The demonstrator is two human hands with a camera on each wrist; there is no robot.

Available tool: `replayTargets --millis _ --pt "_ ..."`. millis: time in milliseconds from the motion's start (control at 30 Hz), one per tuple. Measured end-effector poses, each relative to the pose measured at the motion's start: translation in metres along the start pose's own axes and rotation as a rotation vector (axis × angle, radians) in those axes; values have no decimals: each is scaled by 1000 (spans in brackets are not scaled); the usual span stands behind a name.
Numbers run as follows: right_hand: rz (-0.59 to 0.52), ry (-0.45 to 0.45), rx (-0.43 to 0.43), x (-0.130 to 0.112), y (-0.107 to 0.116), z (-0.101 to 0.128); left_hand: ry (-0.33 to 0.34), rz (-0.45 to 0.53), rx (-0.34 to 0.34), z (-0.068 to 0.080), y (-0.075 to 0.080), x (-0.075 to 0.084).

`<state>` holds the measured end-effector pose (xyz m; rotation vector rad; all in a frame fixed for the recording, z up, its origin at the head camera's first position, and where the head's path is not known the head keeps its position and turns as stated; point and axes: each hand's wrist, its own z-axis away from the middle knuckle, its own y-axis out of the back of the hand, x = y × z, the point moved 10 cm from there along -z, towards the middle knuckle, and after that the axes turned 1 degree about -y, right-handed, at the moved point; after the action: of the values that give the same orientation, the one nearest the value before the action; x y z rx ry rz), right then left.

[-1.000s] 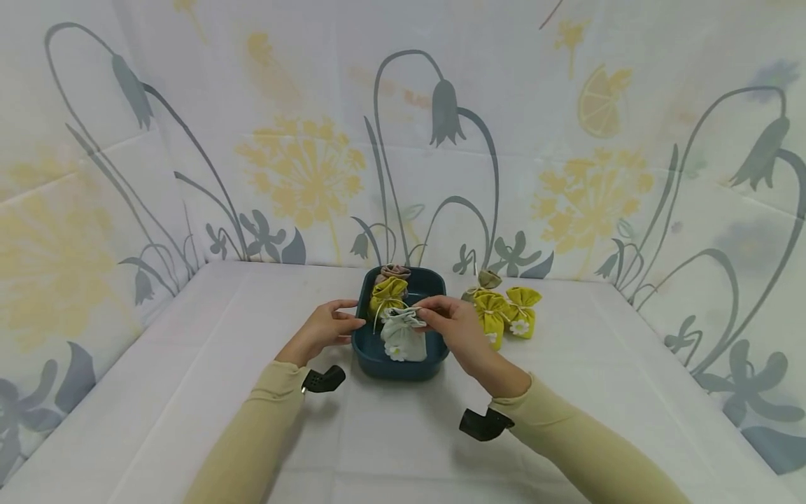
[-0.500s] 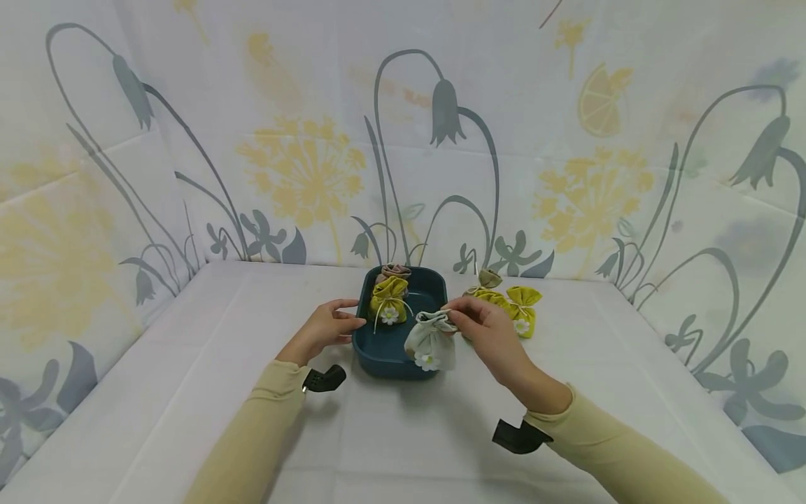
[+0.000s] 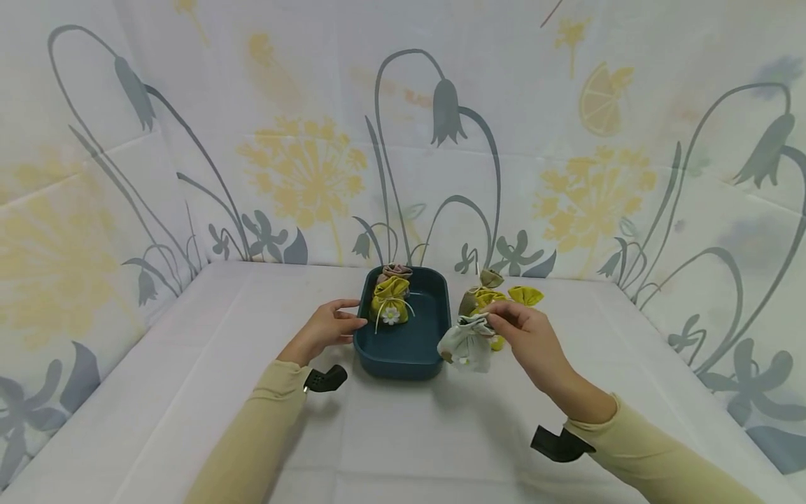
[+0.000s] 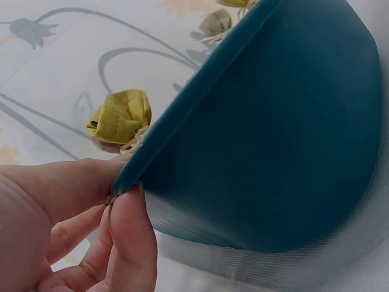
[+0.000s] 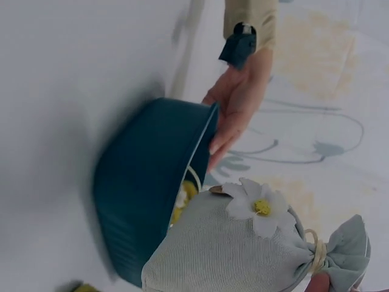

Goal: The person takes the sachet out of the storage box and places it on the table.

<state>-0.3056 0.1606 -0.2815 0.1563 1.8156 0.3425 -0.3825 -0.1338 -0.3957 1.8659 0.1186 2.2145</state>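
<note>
No readable txt, labels, brands or nos. anywhere; pouches, tray and printed backdrop carry pics only, no lettering.

Backdrop: my view ends at a floral cloth [image 3: 302, 168] with grey bellflowers and yellow dandelions.
Table: white cloth [image 3: 403, 434] under everything.
Loose pouches: yellow ones [image 3: 525, 295] and a brownish one [image 3: 490, 278] near the back.

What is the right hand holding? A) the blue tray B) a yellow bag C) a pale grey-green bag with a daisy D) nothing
C: the right hand pinches the tied neck of the pale grey-green bag, daisy on its front, held just right of the blue tray.
</note>
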Motion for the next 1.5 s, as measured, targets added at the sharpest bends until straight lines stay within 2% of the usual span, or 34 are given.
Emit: replayTargets --millis 200,400,833,1033,1200,1367,1500 --pt "21 -34 35 12 21 3 5 -1 2 1 0 -1" --pt "50 -16 51 19 40 7 8 -6 6 2 0 -1" --pt "7 -27 65 42 74 3 3 -1 3 1 1 -1" --pt "-82 -39 42 56 84 -5 4 -1 3 1 1 -1" --pt "-96 -43 33 67 88 -13 6 0 4 0 2 -1" --pt "-115 -97 33 82 90 -21 8 1 -2 -1 2 -1" --pt "-87 -122 55 90 93 -28 1 3 -11 0 1 1"
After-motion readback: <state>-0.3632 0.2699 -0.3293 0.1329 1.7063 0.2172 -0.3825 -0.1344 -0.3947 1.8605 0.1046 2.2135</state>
